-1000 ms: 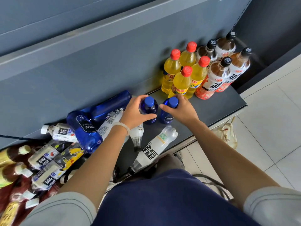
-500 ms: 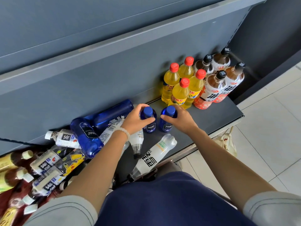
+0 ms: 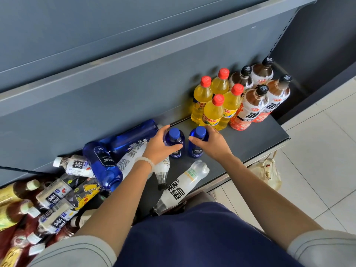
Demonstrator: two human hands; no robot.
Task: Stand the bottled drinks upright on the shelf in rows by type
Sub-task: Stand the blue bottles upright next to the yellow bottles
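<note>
Left hand [image 3: 157, 146] grips one blue bottle [image 3: 175, 143], right hand [image 3: 211, 144] grips another [image 3: 197, 144]; both seem upright on the shelf [image 3: 250, 139]

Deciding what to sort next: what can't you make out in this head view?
- Pile at the left edge: cut off, count unknown.
- Bottle under the left hand and wrist: label hidden.
- Right hand: covers part of its small blue bottle, grip unclear.
- Rear brown bottles: labels blocked by front ones.
</note>
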